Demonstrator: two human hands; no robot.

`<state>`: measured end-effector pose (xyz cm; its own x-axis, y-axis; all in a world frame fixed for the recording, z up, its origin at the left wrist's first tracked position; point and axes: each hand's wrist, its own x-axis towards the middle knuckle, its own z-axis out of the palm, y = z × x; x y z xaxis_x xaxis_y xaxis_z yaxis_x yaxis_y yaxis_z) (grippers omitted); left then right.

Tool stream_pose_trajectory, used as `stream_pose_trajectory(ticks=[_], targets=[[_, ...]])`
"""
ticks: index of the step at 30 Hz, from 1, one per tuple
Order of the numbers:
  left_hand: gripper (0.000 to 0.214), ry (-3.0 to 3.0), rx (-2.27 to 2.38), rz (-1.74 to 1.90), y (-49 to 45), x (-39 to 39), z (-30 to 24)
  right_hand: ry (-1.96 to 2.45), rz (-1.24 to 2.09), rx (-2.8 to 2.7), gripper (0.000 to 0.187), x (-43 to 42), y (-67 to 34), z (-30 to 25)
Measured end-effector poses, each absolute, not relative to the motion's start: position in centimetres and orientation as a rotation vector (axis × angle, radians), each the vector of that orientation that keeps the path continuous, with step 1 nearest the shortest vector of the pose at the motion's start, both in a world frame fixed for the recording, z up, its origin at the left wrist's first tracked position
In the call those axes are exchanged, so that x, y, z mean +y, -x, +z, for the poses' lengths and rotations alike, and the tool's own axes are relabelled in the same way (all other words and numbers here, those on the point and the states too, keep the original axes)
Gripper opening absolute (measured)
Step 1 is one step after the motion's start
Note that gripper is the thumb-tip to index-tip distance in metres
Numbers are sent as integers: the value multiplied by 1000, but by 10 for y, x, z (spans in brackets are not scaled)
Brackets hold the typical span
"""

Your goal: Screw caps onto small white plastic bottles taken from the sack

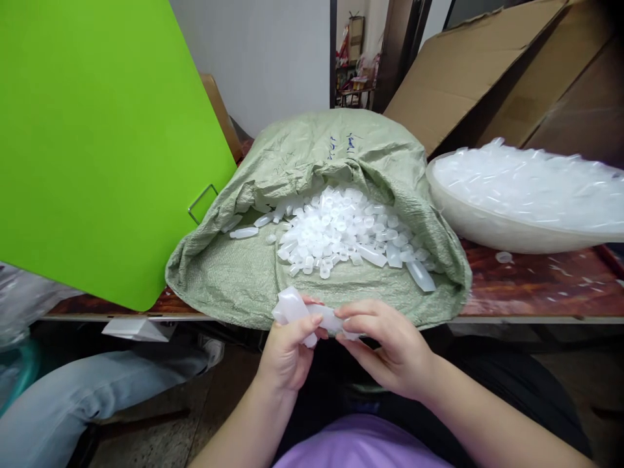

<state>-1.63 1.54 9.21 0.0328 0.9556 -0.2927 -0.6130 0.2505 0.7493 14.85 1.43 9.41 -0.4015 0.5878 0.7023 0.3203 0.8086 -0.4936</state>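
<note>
My left hand (287, 348) is closed around several small translucent white plastic vials (292, 305), held just below the table's front edge. My right hand (387, 348) pinches one end of a vial (329, 320) that lies between both hands. Just beyond them an open green woven sack (244, 273) lies on the table, with a heap of the same white vials (341, 227) spilling from its mouth.
A big white basin (487, 224) heaped with vials sits at the right on the reddish wooden table (536, 279). A bright green board (97, 143) leans at the left. Cardboard boxes (468, 71) stand behind. Another person's jeans-clad leg (97, 390) is at lower left.
</note>
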Motion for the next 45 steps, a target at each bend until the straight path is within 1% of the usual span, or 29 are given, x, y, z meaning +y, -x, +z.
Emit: stream_pose_trajectory(ticks=[3, 8, 11, 16, 17, 19, 21, 22, 23, 25, 26, 28, 30, 31, 33, 34, 35, 36, 38, 39, 40, 43, 45], targets=[[31, -421, 917, 1228, 16, 15, 92, 685, 262, -2089, 39, 14, -154, 84], [27, -466, 944, 1150, 16, 15, 91, 584, 22, -2177, 26, 13, -169, 84], [28, -540, 946, 1100, 15, 14, 90, 582, -10, -2292, 21, 11, -181, 90], [28, -609, 959, 1036, 11, 13, 87, 534, -78, -2448, 25, 5, -190, 92], [28, -643, 981, 1063, 9, 12, 86, 613, -45, -2423, 24, 4, -189, 90], [29, -741, 1040, 1142, 6, 10, 84, 872, 132, -2332, 20, 4, -184, 84], [29, -845, 1082, 1217, 3, 7, 82, 1122, 366, -2221, 36, 4, -177, 78], [29, -878, 1094, 1255, 2, 6, 81, 1187, 436, -2172, 40, 4, -175, 76], [29, -892, 1101, 1298, 2, 6, 81, 1213, 450, -2130, 39, 4, -173, 74], [29, -886, 1112, 1367, 1, 5, 81, 1154, 373, -2048, 32, 3, -171, 71], [30, -885, 1117, 1390, 2, 5, 82, 1115, 360, -2023, 33, 3, -171, 70], [29, -926, 1116, 1409, 2, 5, 82, 1102, 509, -1998, 25, 2, -172, 68], [28, -994, 1107, 1419, 1, 4, 81, 1157, 733, -1930, 30, 2, -172, 67], [27, -1014, 1104, 1432, 1, 4, 81, 1171, 766, -1894, 30, 2, -172, 67], [26, -1028, 1095, 1447, 1, 4, 80, 1127, 677, -1880, 28, 3, -171, 67], [25, -1031, 1091, 1446, 1, 3, 79, 1102, 635, -1897, 29, 3, -170, 68], [24, -1043, 1088, 1442, 1, 3, 79, 1090, 654, -1917, 28, 3, -169, 68], [24, -1060, 1087, 1437, 1, 2, 79, 1093, 745, -1925, 24, 3, -168, 70], [24, -1089, 1090, 1438, 2, 2, 79, 1128, 978, -1895, 31, 3, -166, 72], [24, -1093, 1090, 1454, 2, 2, 79, 1139, 1009, -1889, 33, 3, -165, 73], [23, -1087, 1087, 1475, 2, 2, 79, 1145, 948, -1904, 30, 3, -165, 74], [23, -1039, 1074, 1537, 4, 2, 80, 1121, 485, -2035, 24, 5, -164, 74], [22, -1049, 1050, 1542, 5, 1, 82, 1028, 323, -2107, 17, 7, -164, 74]])
